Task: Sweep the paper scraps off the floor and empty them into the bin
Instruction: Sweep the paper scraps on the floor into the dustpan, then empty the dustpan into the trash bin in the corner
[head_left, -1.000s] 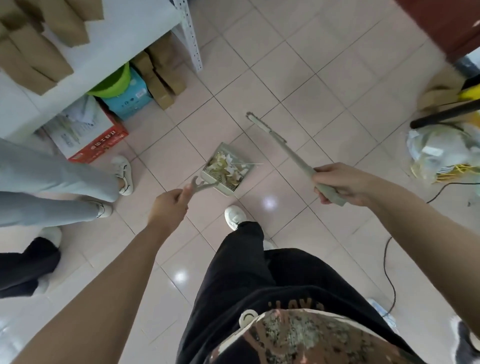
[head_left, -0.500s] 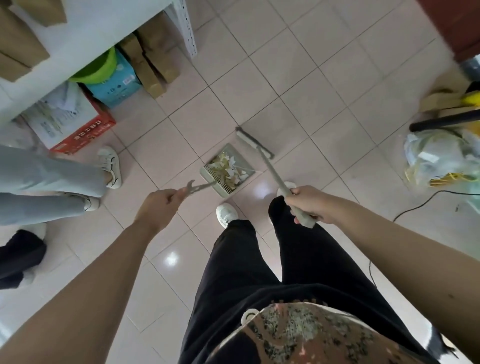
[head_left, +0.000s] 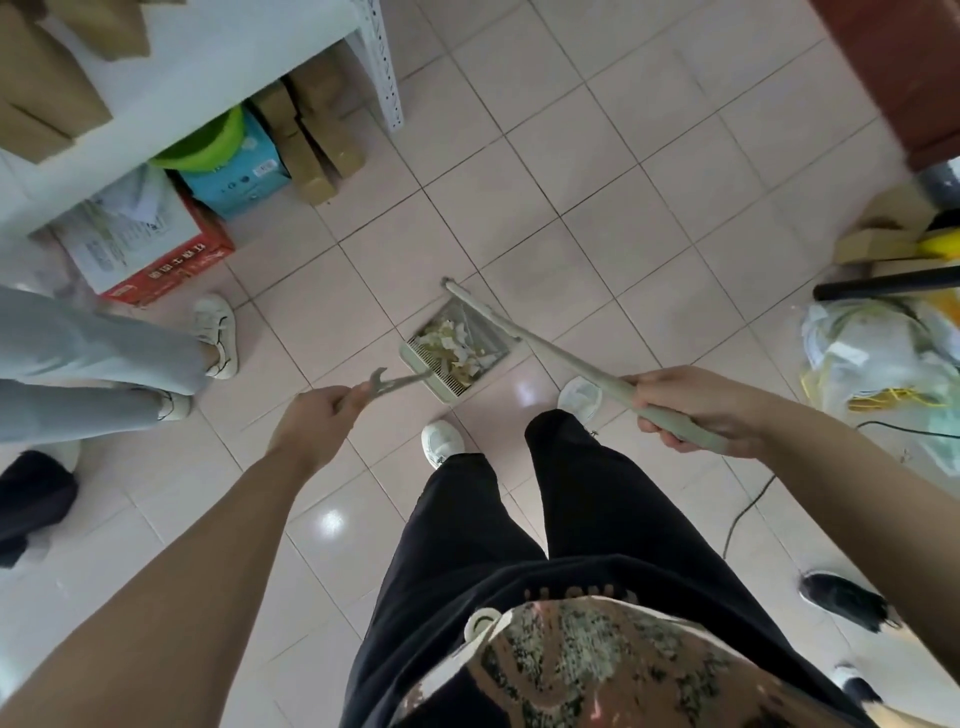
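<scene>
Head view: left hand (head_left: 317, 421) grips dustpan (head_left: 457, 353), right hand (head_left: 696, 405) broom (head_left: 524, 338).

Storeroom: shelving (head_left: 382, 62), stacked cartons (head_left: 317, 140)

A red box (head_left: 156, 270) and a teal box (head_left: 239, 176) sit under my white shelf (head_left: 197, 78). Someone's white shoe (head_left: 217, 332) is nearby. That far-right heap is perhaps plastic bags (head_left: 872, 358).

Glossy smooth tile floor (head_left: 571, 171) throws glare spots beside the dustpan (head_left: 452, 358), matt pale plastic, ribbed edge, holding crumpled paper scraps (head_left: 457, 348). Broom handle (head_left: 571, 364) matt plastic. Cardboard boxes (head_left: 317, 130) dull, upper left of dustpan.
</scene>
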